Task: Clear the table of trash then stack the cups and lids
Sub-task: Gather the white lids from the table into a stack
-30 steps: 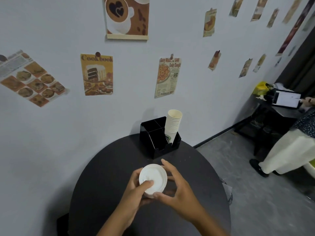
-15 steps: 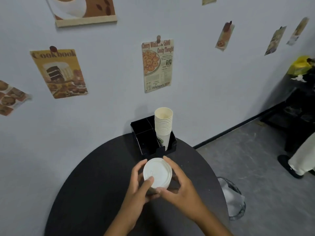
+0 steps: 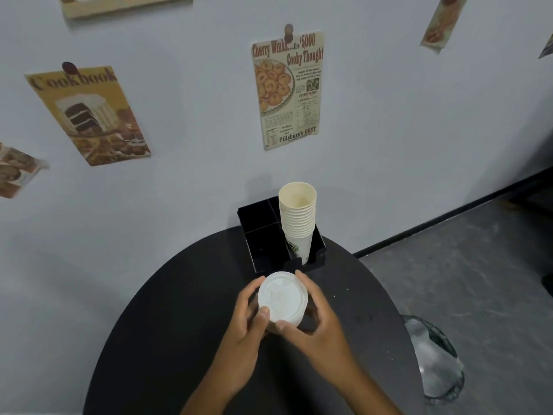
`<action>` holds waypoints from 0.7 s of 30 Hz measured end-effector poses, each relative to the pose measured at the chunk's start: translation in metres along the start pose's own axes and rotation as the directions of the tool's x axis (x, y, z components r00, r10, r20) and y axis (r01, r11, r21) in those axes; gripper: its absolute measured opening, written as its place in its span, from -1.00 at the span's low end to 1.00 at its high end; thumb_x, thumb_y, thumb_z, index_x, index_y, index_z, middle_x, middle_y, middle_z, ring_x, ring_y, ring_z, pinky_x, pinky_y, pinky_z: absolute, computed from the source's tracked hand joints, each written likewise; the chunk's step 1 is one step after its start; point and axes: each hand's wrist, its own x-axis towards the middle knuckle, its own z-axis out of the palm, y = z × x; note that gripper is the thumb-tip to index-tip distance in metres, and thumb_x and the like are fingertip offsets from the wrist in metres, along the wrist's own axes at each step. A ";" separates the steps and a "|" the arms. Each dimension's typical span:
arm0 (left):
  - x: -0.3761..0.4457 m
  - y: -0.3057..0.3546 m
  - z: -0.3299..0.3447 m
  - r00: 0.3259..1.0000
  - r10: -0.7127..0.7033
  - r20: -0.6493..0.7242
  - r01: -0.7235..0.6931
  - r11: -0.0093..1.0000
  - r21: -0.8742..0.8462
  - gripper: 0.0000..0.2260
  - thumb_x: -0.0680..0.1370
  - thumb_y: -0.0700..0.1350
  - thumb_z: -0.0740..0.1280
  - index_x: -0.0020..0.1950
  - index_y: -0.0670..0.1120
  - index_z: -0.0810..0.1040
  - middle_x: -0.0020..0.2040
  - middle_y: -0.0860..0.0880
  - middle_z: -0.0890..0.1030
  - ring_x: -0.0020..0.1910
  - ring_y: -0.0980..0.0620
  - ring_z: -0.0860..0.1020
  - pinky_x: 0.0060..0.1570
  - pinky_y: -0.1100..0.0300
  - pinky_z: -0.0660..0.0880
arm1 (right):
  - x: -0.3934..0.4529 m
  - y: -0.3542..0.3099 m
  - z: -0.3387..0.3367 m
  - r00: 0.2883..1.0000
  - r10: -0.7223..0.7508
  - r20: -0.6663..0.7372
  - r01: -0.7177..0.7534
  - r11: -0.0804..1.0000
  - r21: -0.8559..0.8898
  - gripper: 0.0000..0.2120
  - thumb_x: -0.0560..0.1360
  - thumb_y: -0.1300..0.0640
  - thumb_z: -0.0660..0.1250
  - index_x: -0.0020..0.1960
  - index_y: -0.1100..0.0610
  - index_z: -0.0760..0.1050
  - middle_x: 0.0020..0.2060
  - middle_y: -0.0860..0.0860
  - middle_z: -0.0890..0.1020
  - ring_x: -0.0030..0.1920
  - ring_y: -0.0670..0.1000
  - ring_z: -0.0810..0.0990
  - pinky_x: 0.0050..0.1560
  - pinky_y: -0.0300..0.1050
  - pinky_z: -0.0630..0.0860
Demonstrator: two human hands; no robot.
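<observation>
Dim, even indoor light; soft shadow behind the cups (image 3: 297, 217) on the wall (image 3: 185, 187). Wide-angle bending at edges; left posters (image 3: 15, 169) blurred.

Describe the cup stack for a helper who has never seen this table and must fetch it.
On the round black table, a black organizer stands at the wall edge. The cup stack stands upright in its right-hand compartment, the only tall cream thing there.

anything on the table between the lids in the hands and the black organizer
No. In the head view, only a short strip of bare table separates the lids from the organizer; the right hand fingertips nearly reach it.
</observation>
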 end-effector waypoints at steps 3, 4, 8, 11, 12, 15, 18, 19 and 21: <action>0.019 -0.001 -0.007 0.999 0.036 -0.019 -0.034 0.997 0.074 -0.53 0.48 0.25 0.34 0.39 0.44 0.39 0.40 0.14 0.56 0.42 0.05 0.53 0.30 0.05 0.58 | 0.019 0.004 0.004 1.000 -0.010 -0.018 0.009 1.000 -0.025 -0.21 0.41 -0.01 0.59 0.50 -0.30 0.27 0.41 -0.26 0.44 0.42 -0.16 0.42 0.37 -0.05 0.52; 0.027 -0.001 -0.010 0.999 0.046 -0.024 -0.043 0.994 0.096 -0.51 0.49 0.25 0.34 0.42 0.42 0.38 0.41 0.13 0.56 0.42 0.05 0.52 0.34 -0.02 0.56 | 0.027 0.005 0.006 1.000 -0.013 -0.022 0.012 0.999 -0.032 -0.21 0.41 -0.01 0.59 0.51 -0.29 0.27 0.41 -0.26 0.44 0.42 -0.17 0.42 0.37 -0.06 0.52; 0.063 0.002 -0.022 0.998 0.059 -0.030 -0.053 0.985 0.165 -0.55 0.57 0.15 0.34 0.44 0.38 0.39 0.40 0.09 0.58 0.41 0.03 0.54 0.35 -0.10 0.55 | 0.062 0.008 0.014 0.999 -0.037 -0.037 0.036 0.998 -0.043 -0.21 0.43 -0.01 0.56 0.54 -0.22 0.25 0.43 -0.26 0.42 0.46 -0.16 0.38 0.42 -0.06 0.47; 0.093 0.007 -0.033 0.999 0.045 -0.028 -0.038 0.978 0.205 -0.60 0.68 -0.09 0.30 0.39 0.39 0.44 0.32 0.10 0.65 0.33 0.08 0.60 0.27 0.00 0.60 | 0.090 0.012 0.022 0.997 -0.050 -0.058 0.047 0.998 -0.048 -0.22 0.43 -0.02 0.56 0.55 -0.17 0.26 0.42 -0.23 0.44 0.46 -0.13 0.40 0.40 -0.02 0.50; 0.103 0.008 -0.036 0.999 0.033 -0.031 -0.026 0.976 0.216 -0.58 0.69 -0.12 0.29 0.38 0.38 0.45 0.28 0.11 0.67 0.30 0.10 0.62 0.25 0.02 0.61 | 0.099 0.013 0.024 0.997 -0.049 -0.064 0.046 0.998 -0.049 -0.22 0.43 -0.03 0.56 0.54 -0.17 0.26 0.41 -0.23 0.45 0.45 -0.13 0.41 0.39 -0.01 0.51; 0.129 0.010 -0.046 0.999 0.006 -0.037 0.003 0.971 0.238 -0.58 0.69 -0.15 0.29 0.40 0.33 0.45 0.21 0.11 0.71 0.24 0.12 0.65 0.22 0.06 0.61 | 0.123 0.019 0.031 0.997 -0.051 -0.063 0.047 0.997 -0.067 -0.22 0.43 -0.05 0.56 0.55 -0.16 0.26 0.41 -0.25 0.44 0.45 -0.16 0.39 0.40 -0.02 0.49; 0.150 0.008 -0.053 1.000 -0.009 -0.026 0.015 0.973 0.230 -0.57 0.68 -0.20 0.29 0.43 0.26 0.44 0.18 0.06 0.72 0.22 0.10 0.66 0.14 0.16 0.63 | 0.143 0.026 0.035 0.997 -0.060 -0.050 0.054 0.994 -0.099 -0.21 0.43 -0.04 0.55 0.55 -0.15 0.24 0.43 -0.24 0.41 0.47 -0.18 0.37 0.43 -0.01 0.46; 0.156 0.007 -0.054 1.000 -0.015 -0.021 0.019 0.974 0.225 -0.56 0.68 -0.22 0.29 0.43 0.24 0.44 0.17 0.05 0.73 0.20 0.10 0.67 0.08 0.22 0.63 | 0.149 0.028 0.035 0.997 -0.063 -0.049 0.058 0.992 -0.114 -0.20 0.43 -0.04 0.55 0.55 -0.15 0.24 0.44 -0.24 0.41 0.47 -0.18 0.36 0.44 -0.01 0.46; 0.167 0.005 -0.056 1.000 -0.025 -0.016 0.028 0.976 0.216 -0.56 0.68 -0.25 0.28 0.43 0.23 0.44 0.16 0.03 0.73 0.19 0.10 0.67 0.00 0.30 0.62 | 0.161 0.032 0.037 0.996 -0.069 -0.051 0.061 0.987 -0.148 -0.19 0.42 -0.06 0.56 0.56 -0.13 0.23 0.45 -0.23 0.40 0.47 -0.19 0.35 0.45 -0.01 0.44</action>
